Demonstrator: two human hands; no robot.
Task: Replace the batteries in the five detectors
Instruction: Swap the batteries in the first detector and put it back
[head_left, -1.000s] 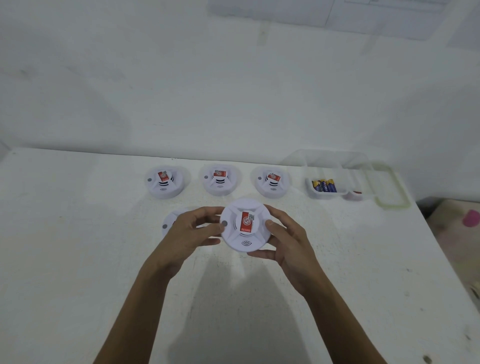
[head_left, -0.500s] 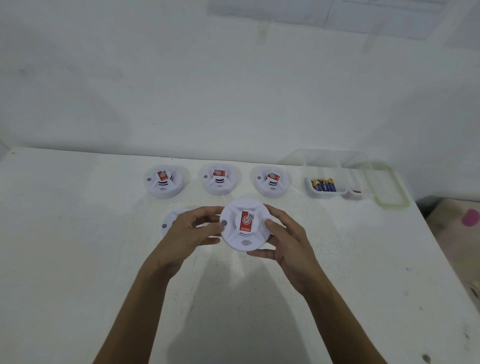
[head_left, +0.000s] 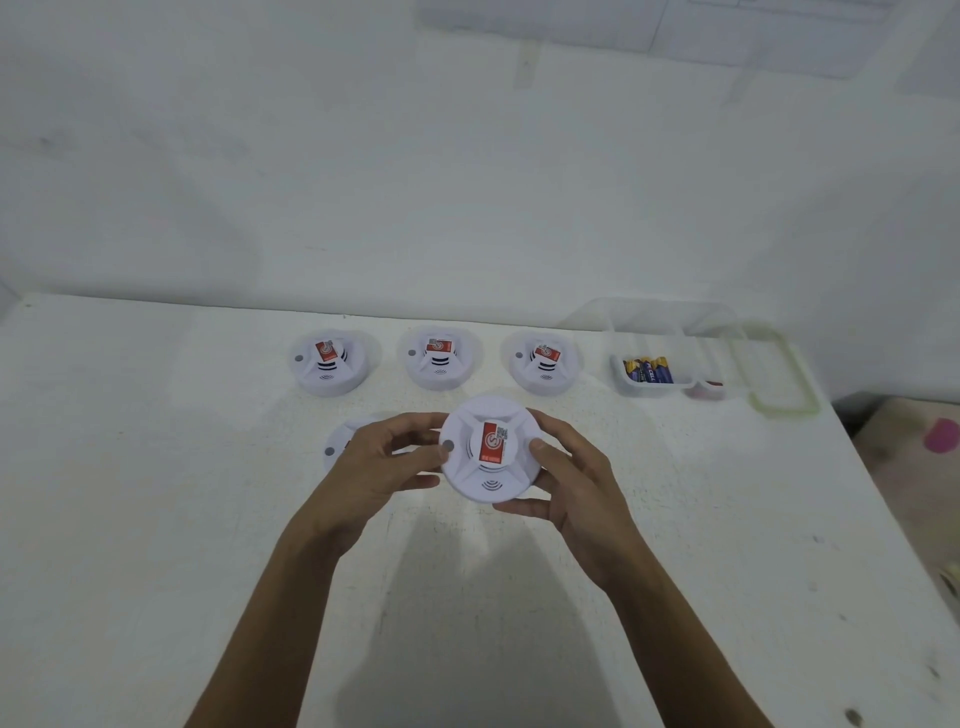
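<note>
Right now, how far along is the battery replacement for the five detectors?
Done: nothing visible. Three round white detectors sit closed in the back row; a fourth detector lies partly hidden behind the left hand. In hand: left hand and right hand grip the red-labelled white detector, unopened. Left: probably all five swaps; the blue-and-yellow batteries lie in the clear plastic box.

Three white round plastic detectors and a clear plastic box of batteries line the far edge of the white desk; another detector sits mid-desk. Open surface spreads left, right and front.
</note>
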